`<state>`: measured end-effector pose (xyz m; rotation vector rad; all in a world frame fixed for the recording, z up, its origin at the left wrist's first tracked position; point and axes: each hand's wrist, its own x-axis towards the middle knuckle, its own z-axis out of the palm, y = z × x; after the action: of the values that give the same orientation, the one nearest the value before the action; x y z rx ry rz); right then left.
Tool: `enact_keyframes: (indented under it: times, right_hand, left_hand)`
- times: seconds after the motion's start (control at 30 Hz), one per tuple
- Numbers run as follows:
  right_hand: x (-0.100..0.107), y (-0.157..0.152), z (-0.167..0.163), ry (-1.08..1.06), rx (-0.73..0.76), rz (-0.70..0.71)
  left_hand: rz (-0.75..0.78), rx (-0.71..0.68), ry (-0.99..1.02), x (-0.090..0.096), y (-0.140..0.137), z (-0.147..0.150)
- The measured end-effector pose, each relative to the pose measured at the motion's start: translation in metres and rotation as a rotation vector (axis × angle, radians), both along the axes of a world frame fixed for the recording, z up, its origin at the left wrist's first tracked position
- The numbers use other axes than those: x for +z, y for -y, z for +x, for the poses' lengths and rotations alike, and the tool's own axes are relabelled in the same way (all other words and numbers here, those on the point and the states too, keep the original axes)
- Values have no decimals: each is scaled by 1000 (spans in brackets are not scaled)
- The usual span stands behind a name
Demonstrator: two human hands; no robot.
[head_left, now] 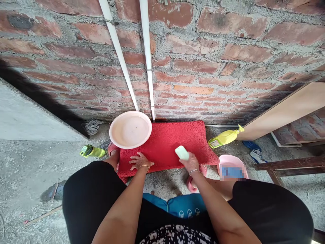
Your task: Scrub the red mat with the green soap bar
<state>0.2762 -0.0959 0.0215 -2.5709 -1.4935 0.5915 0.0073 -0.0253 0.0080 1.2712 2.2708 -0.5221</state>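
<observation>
A red, rough-textured cloth (175, 139) lies spread over a low, long surface in front of me, its edges hanging down. My left hand (139, 162) rests on its near left part, fingers spread and palm down, holding nothing. In my right hand (190, 162) is a pale green bar of soap (182, 153), gripped at its near end just over the cloth's right half. A pale pink basin (130, 130) stands on the left end of the cloth, with a few dark specks inside. What supports the cloth is hidden.
Right of the cloth are a yellow pump bottle (224, 138) and a small pink tub (232, 161) with blurred contents. A green bottle (92, 151) is at the left. White pipes (147, 44) run down the brick wall (193, 64). A wooden frame (289, 166) stands at right.
</observation>
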Motion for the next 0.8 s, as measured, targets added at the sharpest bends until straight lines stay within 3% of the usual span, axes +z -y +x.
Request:
enact_keyframes:
  times: [0.1, 0.2, 0.27, 0.4, 0.5, 0.57, 0.7, 0.8]
  right_hand:
    - [5, -12, -39, 11, 221, -58]
    - [4, -9, -27, 44, 206, -76]
    - [2, 2, 6, 48, 60, -70]
    - [1, 29, 80, 1, -426, -64]
    - [4, 38, 97, 8, -598, -61]
    - [4, 35, 83, -16, -517, -39]
    - [3, 15, 34, -14, -166, -14]
    - [3, 8, 23, 36, -24, -64]
  left_hand:
    - [3, 6, -9, 2, 0, 1]
    - [-1, 10, -12, 3, 0, 2]
    - [-4, 12, -8, 2, -1, 2]
    - [-12, 15, -2, 0, -2, 2]
    - [-17, 16, -7, 1, -3, 2]
    - [-17, 17, -9, 1, -3, 2]
    - [-9, 17, -4, 0, -2, 2]
    - [-1, 21, -11, -3, -1, 2]
